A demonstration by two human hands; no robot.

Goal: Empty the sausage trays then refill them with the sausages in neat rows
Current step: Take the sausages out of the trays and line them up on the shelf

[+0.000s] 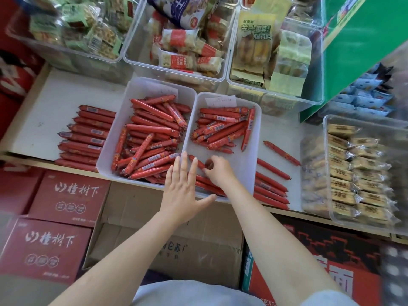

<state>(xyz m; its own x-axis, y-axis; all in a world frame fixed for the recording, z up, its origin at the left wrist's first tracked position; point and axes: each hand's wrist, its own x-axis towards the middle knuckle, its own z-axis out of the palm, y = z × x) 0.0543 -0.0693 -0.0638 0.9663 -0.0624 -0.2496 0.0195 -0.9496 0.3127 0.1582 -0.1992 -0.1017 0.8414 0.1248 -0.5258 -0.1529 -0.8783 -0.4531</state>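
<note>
I see a white table point(66, 102) across mid-frame, two white trays point(114, 138) side by side at centre, a row of loose sausages point(88, 138) at left, more sausages point(273, 186) lower right, clear snack bins point(326, 129) along the top and right edge

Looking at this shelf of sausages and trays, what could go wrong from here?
The two trays overhang the shelf edge; the left hand pressing the rim could tip one off. Sausages lying loose near that edge might roll onto the boxes below. The right hand pinches one sausage lightly; it may slip.
</note>
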